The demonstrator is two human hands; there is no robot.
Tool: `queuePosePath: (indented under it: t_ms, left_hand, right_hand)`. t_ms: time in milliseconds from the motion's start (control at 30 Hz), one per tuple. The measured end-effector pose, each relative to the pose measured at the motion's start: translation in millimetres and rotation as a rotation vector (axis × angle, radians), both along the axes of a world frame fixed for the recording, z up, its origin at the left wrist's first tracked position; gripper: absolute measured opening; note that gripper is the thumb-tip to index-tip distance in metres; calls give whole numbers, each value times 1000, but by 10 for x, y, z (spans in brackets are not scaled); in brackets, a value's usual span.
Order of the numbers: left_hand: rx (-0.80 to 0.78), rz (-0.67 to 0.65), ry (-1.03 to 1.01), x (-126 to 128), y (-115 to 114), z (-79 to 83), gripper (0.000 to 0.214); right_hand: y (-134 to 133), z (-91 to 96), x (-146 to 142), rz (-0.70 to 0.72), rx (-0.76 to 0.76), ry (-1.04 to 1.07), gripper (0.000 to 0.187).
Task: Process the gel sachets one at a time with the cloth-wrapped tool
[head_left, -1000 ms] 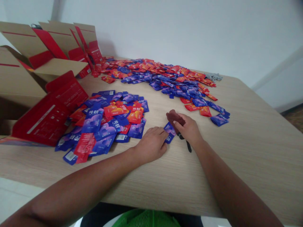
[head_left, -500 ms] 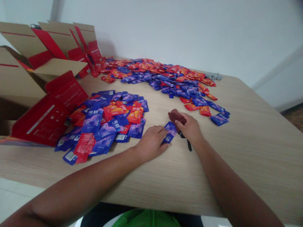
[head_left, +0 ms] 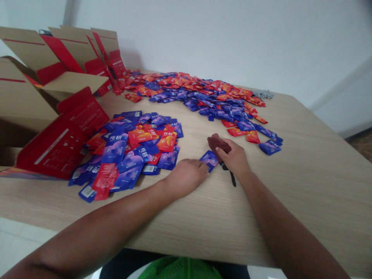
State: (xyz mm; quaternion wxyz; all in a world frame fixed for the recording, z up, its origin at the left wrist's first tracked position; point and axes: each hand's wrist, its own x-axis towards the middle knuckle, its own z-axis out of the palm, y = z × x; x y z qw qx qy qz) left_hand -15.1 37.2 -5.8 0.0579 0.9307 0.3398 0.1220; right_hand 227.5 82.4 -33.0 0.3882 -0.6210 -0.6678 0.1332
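A blue-purple packet lies on the table between my hands. My left hand has its fingers curled together over the packet's near left end, hiding that part. My right hand is closed round a brown, soft-looking piece, perhaps a cloth, at the packet's far right edge. From beneath that hand a thin black strip sticks out towards me; whether it joins the brown piece I cannot tell.
To the left lies a heap of blue and red-orange packets. Open red and brown cardboard boxes stand beyond its left side. A long pile of similar packets runs along the table's back, with a grey crumpled thing at its right end.
My left hand has shifted slightly down, its fingers drawn in more, so more of the packet's front shows. My right hand has barely moved.
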Motion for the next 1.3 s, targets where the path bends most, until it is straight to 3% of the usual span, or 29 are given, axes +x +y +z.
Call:
queuePosePath:
  t_ms: [100,267,467,600,733,967,1167,1300]
  left_hand:
    - [50,-62,16,-13,11,-30,18]
    - [100,-45,48,-11,36,-53,18]
    - [54,102,17,-5,8,48,16]
    - [50,231,-69,-48,14,123,18]
    - [53,272,-217,-100,65,101,21]
    - [-222,254,-486,-110,122,71,18]
    - [-340,375,-778,-115,280,-59,7]
    - [-415,465,-868,-105,368,-129,10]
  right_hand:
    - [-6,11,-7,-29,3,19,43]
    - [-5,19,-16,-64,-12,90,45]
    - [-12,51,-28,-98,0,173,42]
    - [-27,64,-35,-9,-35,262,41]
    - [-30,57,-43,108,-88,354,41]
    - [-9,64,-37,27,-73,375,43]
    - [-67,111,-83,95,-85,271,33]
    - [-83,99,-98,125,-88,222,31]
